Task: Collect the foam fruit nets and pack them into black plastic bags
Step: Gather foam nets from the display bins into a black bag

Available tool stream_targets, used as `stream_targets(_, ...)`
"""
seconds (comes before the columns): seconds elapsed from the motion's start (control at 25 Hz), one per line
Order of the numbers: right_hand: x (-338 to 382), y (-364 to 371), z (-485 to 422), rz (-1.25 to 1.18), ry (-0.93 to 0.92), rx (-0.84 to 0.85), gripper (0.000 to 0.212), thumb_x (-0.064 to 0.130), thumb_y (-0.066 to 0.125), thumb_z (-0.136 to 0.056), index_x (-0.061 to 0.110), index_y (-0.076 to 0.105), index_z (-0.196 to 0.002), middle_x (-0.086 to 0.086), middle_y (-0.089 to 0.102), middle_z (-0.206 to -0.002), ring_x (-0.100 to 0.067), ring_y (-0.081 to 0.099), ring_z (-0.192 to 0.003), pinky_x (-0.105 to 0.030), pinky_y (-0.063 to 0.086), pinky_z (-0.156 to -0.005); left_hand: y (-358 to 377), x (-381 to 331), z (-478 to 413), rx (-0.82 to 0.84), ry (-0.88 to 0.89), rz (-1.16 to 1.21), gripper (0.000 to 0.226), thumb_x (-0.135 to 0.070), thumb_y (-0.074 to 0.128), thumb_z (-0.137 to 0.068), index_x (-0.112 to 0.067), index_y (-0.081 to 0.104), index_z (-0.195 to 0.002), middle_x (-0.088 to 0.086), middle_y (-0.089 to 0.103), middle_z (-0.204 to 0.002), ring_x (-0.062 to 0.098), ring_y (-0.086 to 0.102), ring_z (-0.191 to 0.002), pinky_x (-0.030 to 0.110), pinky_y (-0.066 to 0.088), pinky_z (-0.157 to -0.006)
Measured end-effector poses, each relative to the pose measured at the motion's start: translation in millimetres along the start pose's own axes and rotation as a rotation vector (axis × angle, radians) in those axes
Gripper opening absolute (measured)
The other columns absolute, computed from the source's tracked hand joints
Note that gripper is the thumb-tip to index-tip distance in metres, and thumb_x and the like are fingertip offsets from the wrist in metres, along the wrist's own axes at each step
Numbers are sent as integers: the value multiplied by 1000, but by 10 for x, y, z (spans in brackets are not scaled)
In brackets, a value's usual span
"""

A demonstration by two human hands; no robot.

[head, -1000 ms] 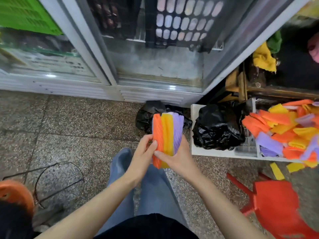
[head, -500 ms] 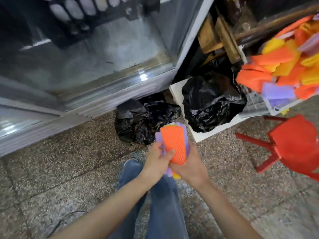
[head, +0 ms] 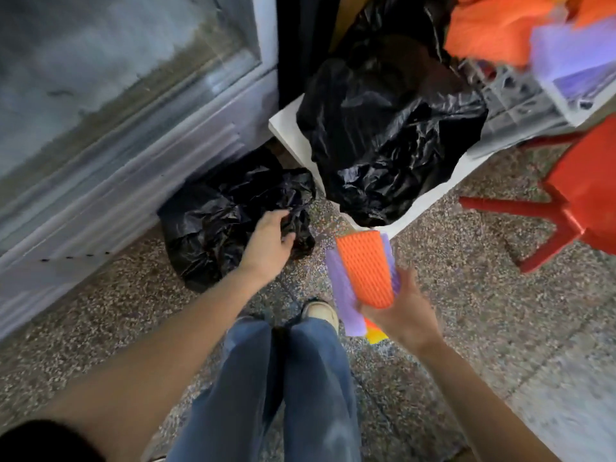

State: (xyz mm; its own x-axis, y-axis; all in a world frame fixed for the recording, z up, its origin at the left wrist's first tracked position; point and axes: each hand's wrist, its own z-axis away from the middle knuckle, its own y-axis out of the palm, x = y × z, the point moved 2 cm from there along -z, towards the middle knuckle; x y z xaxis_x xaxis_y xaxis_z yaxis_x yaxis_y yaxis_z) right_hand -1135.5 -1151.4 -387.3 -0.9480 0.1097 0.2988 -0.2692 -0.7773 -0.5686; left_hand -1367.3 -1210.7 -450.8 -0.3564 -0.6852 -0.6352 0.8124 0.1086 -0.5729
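My right hand (head: 405, 311) holds a stack of foam fruit nets (head: 363, 271), orange on top, purple and yellow beneath, above the floor by my knees. My left hand (head: 270, 241) reaches into the crumpled black plastic bag (head: 213, 225) on the floor by the fridge base, its fingers curled into the bag's folds. A second, fuller black bag (head: 386, 128) sits on a white box (head: 286, 128) behind. More orange and purple nets (head: 500, 31) are heaped at the top right.
A glass-door fridge (head: 116, 95) fills the left. A red plastic stool (head: 580, 195) stands at the right, near a grey crate (head: 513, 105). My jeans-clad legs (head: 283, 388) and a shoe are below, on speckled stone floor.
My left hand let go of the net stack and moved left to the floor bag. The right hand now carries the stack alone. The view tilted down and closer.
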Motion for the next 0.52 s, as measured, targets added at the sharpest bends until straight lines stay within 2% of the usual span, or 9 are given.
stream_targets(0.12,-178,78,-105,14,7,27,80,55,71,-59,31,28,-123,6,56,-111,-15,65,-81,-33,59,-57,128,161,-388,98,82,-386,61,-19,56,-93,-9,26,-146,12,33,-149,26,23,-141,37,15,-117)
stream_targets(0.16,-226,86,-128,14,11,28,80,51,72,-62,29,28,-126,6,56,-111,-13,65,-80,-30,59,-56,176,189,-466,140,96,-524,63,-22,56,-93,-11,24,-147,12,35,-148,26,22,-141,39,12,-117)
stream_targets(0.24,-274,97,-149,12,24,35,81,48,74,-65,27,28,-129,7,55,-113,-13,64,-81,-28,59,-56,216,210,-512,178,115,-674,52,-25,55,-94,-15,35,-140,12,54,-131,27,37,-130,39,15,-113)
stream_targets(0.36,-261,45,-66,-5,30,49,87,55,72,-58,29,27,-128,6,55,-113,-16,64,-85,-31,59,-58,53,135,-347,12,137,-501,24,-25,54,-95,-16,54,-117,7,67,-103,26,56,-104,39,30,-101)
stream_targets(0.44,-208,-41,43,6,11,52,86,54,72,-61,29,26,-129,6,55,-113,-17,64,-83,-30,59,-55,-206,10,-110,-119,181,-335,19,-25,57,-93,-13,59,-108,5,69,-94,26,63,-89,41,43,-93)
stream_targets(0.52,-115,-163,201,16,-10,50,84,49,75,-65,29,26,-130,5,54,-114,-18,65,-81,-30,59,-52,-543,-148,174,-195,193,-216,20,-26,59,-92,-11,61,-105,4,69,-87,21,64,-73,38,51,-78)
